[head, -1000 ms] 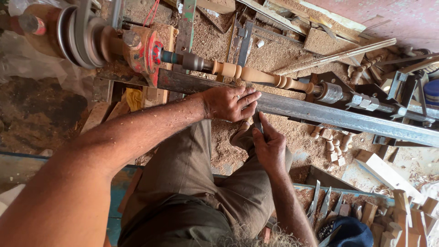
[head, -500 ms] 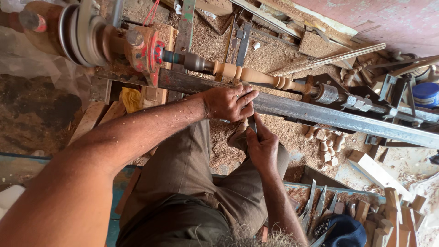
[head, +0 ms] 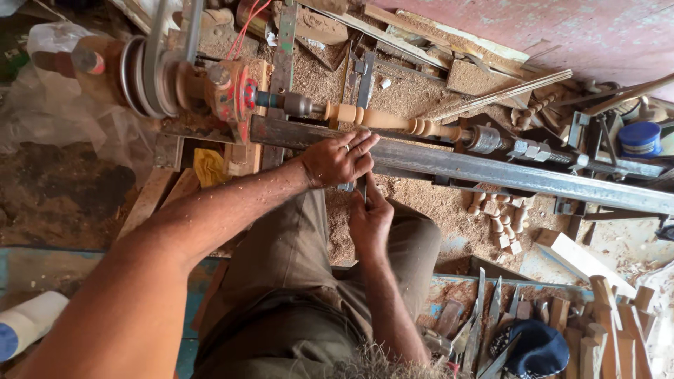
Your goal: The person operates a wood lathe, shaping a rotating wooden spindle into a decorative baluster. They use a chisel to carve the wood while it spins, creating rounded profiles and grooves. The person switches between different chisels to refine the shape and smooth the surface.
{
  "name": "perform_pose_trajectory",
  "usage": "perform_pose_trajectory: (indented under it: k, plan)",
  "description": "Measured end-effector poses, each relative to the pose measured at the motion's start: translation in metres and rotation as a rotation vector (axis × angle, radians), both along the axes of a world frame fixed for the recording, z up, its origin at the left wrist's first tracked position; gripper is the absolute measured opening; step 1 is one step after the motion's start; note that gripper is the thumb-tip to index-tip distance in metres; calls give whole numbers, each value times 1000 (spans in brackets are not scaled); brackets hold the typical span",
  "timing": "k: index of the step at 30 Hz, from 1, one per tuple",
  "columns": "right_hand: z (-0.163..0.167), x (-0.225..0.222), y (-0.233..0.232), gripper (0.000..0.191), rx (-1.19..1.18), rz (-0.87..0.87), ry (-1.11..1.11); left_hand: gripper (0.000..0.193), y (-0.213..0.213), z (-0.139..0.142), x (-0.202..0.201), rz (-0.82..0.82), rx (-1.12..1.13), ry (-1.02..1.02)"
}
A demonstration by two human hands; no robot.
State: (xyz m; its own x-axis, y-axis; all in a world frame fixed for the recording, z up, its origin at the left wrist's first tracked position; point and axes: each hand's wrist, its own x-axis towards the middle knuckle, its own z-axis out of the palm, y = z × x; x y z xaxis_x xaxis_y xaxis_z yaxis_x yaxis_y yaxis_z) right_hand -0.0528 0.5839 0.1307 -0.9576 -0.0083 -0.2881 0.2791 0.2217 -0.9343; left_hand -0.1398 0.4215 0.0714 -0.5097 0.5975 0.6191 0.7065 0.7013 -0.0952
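Two hands meet at the lathe: the left hand (head: 342, 158) lies flat, fingers together, on the steel bar (head: 491, 170), while the right hand (head: 370, 221) clamps a chisel (head: 363, 188) beneath it. The spindle (head: 382, 119) sits just beyond the bar.

Bare forearms, no sleeves in view. Left hand (head: 340, 158) wears a ring on one finger; right hand (head: 370, 221) bare, no ring seen. Olive-khaki trousers (head: 295, 281), creased at the knees, flecked with sawdust. No gloves, no watch.
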Motion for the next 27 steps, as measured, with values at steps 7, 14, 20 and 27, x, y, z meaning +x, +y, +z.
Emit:
perform_pose_trajectory:
  k: [7, 14, 20, 27]
  plan:
    - [-2, 25, -49, 53, -217, -186, -9, 27, -16, -2, 14, -35, 52, -84]
    - [14, 45, 19, 44, 187, -40, 101, 50, -11, 40, 38, -161, -145, -344]
    - [20, 47, 120, 43, 1140, 47, 555, 78, 75, 45, 15, -261, -483, -425]
    - [26, 20, 142, 48, 577, -90, 26, 76, 118, 51, -22, -387, -490, -371]
